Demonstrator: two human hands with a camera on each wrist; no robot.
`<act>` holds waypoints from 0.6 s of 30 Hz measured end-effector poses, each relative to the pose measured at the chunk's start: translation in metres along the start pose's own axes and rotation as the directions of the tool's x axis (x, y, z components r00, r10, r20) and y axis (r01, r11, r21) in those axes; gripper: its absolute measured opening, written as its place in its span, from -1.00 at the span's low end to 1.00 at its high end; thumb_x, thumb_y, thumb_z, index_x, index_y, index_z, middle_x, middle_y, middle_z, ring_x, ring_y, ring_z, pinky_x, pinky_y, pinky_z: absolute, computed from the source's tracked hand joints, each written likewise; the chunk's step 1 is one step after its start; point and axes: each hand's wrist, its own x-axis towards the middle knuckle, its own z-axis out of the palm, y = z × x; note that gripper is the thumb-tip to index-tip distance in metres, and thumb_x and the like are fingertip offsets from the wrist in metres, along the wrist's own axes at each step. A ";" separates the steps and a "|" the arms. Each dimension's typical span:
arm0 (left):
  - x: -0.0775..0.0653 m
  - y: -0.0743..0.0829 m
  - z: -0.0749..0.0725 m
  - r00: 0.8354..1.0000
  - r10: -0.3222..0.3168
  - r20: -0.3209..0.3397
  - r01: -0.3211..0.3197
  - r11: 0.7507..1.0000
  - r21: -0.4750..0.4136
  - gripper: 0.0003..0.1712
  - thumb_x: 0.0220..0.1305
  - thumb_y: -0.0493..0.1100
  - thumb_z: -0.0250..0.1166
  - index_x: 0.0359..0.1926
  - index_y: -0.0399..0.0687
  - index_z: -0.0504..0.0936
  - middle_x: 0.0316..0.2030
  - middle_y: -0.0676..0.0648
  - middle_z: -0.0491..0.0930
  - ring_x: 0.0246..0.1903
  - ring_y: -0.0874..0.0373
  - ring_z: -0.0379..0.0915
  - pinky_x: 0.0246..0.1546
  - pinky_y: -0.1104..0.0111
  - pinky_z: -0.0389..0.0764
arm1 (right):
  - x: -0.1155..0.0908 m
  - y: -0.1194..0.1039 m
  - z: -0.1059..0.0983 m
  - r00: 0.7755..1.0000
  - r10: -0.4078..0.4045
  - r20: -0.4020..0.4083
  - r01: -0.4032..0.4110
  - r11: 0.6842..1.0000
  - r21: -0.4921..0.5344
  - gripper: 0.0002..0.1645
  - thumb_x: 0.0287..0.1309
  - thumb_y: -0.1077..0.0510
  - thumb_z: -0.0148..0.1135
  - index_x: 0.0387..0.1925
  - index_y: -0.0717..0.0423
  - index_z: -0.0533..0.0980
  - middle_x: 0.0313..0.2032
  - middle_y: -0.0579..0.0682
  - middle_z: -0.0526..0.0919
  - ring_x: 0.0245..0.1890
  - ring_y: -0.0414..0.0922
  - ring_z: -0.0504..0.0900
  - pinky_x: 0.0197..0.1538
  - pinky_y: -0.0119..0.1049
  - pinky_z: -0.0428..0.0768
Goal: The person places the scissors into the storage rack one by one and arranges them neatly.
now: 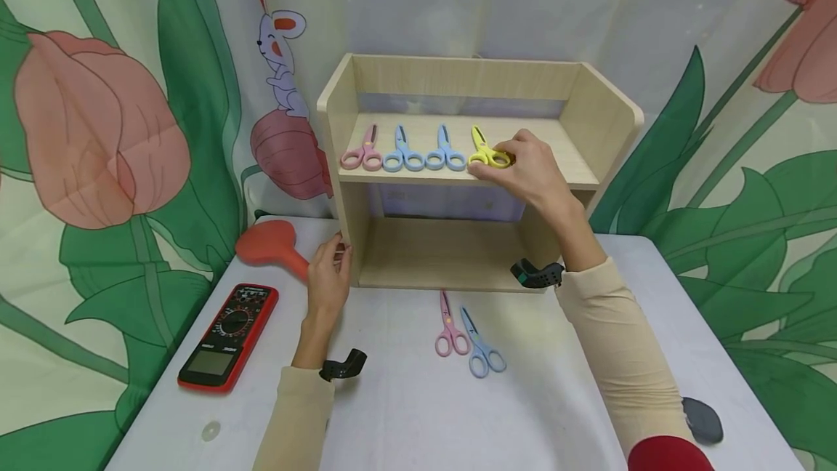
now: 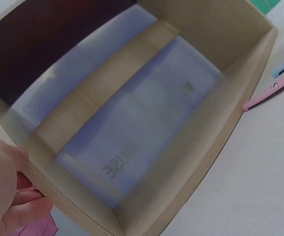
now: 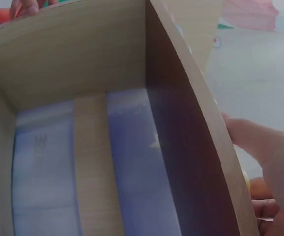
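Note:
My right hand pinches the right handle loop of the yellow scissors, which lie on the upper board of a light wooden shelf, blades toward the back. To their left lie two light-blue scissors and a pink pair, all in one row. My left hand touches the front edge of the shelf's left side panel, fingers loosely bent; the left wrist view shows its fingers along the outside of that panel. In the right wrist view, the board's edge partly hides my right hand.
On the white table before the shelf lie pink scissors and light-blue scissors. A red multimeter and an orange-red object with a handle are at the left. A dark computer mouse sits by my right sleeve.

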 end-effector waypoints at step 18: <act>0.000 0.000 -0.001 1.000 0.010 0.002 -0.010 1.000 -0.008 -0.64 0.39 -0.26 0.26 0.15 -0.31 0.57 -0.15 -0.35 0.63 -0.20 -0.17 0.69 -0.24 0.05 0.77 | -0.040 -0.002 0.011 0.966 -0.087 -0.245 0.093 0.996 0.013 -0.13 0.01 -0.17 0.51 0.21 0.32 0.50 -0.08 0.26 0.51 -0.20 0.09 0.45 -0.16 -0.14 0.43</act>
